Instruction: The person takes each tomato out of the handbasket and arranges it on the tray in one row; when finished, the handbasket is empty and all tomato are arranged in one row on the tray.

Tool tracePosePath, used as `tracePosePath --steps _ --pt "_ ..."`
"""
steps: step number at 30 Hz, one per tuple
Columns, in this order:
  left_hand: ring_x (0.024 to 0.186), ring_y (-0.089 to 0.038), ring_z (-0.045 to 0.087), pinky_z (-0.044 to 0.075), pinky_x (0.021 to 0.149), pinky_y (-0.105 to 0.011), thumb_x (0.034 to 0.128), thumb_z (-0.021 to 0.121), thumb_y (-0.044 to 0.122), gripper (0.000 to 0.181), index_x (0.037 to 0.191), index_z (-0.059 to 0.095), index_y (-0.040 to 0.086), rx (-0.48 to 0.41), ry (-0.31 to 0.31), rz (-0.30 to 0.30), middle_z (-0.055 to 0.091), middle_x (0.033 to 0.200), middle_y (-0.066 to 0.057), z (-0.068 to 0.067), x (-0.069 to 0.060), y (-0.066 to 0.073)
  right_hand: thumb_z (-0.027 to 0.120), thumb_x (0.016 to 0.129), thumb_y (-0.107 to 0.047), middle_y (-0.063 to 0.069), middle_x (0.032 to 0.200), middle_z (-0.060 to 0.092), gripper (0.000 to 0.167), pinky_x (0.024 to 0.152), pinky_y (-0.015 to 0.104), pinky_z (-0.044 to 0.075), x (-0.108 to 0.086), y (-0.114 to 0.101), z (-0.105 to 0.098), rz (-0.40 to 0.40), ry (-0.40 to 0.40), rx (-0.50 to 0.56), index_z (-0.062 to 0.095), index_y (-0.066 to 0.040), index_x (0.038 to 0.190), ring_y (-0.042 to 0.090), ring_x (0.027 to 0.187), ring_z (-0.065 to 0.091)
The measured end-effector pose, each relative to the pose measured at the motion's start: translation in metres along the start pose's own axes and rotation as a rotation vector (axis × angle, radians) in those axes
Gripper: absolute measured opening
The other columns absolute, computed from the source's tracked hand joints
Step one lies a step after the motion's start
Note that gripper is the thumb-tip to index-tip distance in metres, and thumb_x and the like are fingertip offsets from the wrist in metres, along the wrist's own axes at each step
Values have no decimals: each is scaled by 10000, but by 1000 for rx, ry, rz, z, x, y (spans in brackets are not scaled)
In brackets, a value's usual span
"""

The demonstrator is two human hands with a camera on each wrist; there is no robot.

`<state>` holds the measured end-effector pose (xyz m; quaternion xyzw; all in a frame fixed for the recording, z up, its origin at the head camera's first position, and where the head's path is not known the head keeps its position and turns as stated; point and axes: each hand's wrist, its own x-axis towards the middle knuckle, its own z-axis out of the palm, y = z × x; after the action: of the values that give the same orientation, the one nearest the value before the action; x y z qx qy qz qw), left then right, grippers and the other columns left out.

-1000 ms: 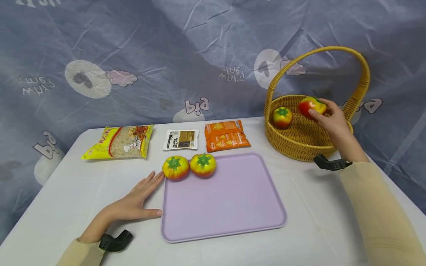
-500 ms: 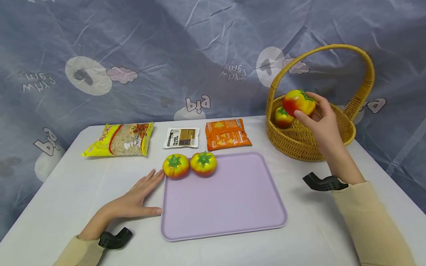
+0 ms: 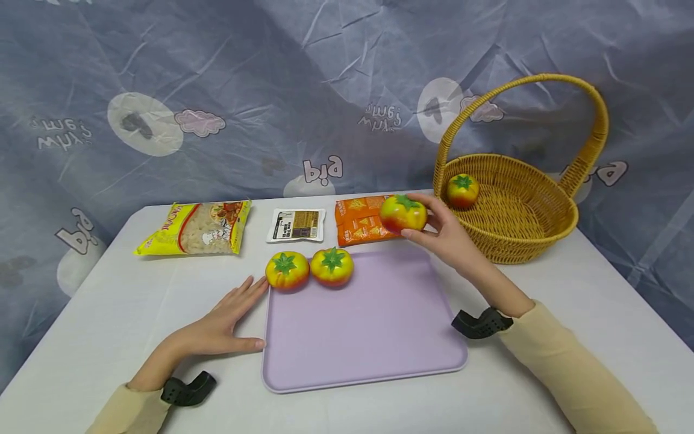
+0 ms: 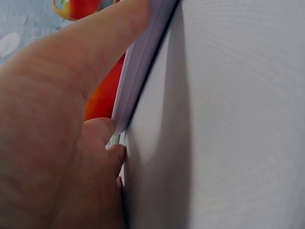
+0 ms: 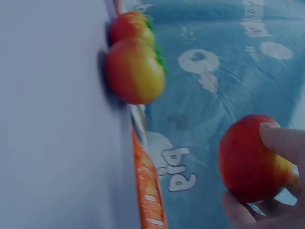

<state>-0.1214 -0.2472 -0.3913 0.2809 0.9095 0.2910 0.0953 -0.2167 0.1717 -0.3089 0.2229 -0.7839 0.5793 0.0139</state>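
My right hand (image 3: pixel 447 235) holds a yellow-and-red tomato (image 3: pixel 402 214) with a green leafy top, raised near the far right corner of the lilac tray (image 3: pixel 363 337). In the right wrist view, the held tomato (image 5: pixel 249 160) sits between thumb and fingers. Two similar tomatoes, one at the corner (image 3: pixel 287 270) and one beside it (image 3: pixel 332 267), rest at the tray's far left. My left hand (image 3: pixel 214 331) lies spread with straight fingers, its thumb and fingertips touching the tray's left edge. One more tomato (image 3: pixel 462 190) lies in the wicker basket (image 3: pixel 504 250).
Behind the tray lie a yellow bag (image 3: pixel 197 229), a small white packet (image 3: pixel 296 225) and an orange snack bag (image 3: pixel 360 229), partly covered by the held tomato. The basket's tall handle (image 3: pixel 596 120) arches up at the right. A grey patterned cloth (image 3: pixel 260 90) hangs behind the table.
My right hand has lifted the tomato out of the basket and carried it left to above the tray's far right side. The left hand has stayed at the tray's edge.
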Motion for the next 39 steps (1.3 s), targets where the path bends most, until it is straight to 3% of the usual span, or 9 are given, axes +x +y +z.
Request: tracePosePath --steps 6,13,25,31,39 --pt "1384 -364 -18 42 1035 -620 790 701 462 978 1506 148 90 6 8 13 96 1548 -113 0 0 1 734 805 -44 130 1354 416 616 919 388 435 3 17 23 5 -171 -66 451 -84 1350 314 1186 463" --pt "1385 -362 -22 37 1037 -617 789 699 469 979 1505 150 88 11 3 3 96 1547 -119 -1 1 1 757 784 -63 140 1336 449 616 930 382 431 1 41 33 -79 -261 -141 472 -78 1329 310 1188 470" --pt "1382 -373 -22 33 1036 -618 789 704 460 975 1505 154 92 2 9 3 95 1545 -132 -1 0 2 756 804 -139 53 1358 450 627 993 405 365 -4 51 40 -70 -302 -237 440 -173 1344 233 1218 443" --pt "1381 -380 -7 39 1031 -624 789 707 459 972 1506 157 103 -4 18 23 109 1544 -121 1 0 0 760 803 -177 66 1411 406 697 1025 448 313 -7 51 39 -64 -305 -285 400 -153 1400 252 1251 409" --pt "1375 -400 24 57 1012 -647 782 712 465 973 1508 164 118 13 52 55 135 1540 -122 2 1 -2 756 807 -192 71 1384 436 669 1026 462 305 -5 49 35 -96 -320 -316 428 -153 1389 246 1243 414"
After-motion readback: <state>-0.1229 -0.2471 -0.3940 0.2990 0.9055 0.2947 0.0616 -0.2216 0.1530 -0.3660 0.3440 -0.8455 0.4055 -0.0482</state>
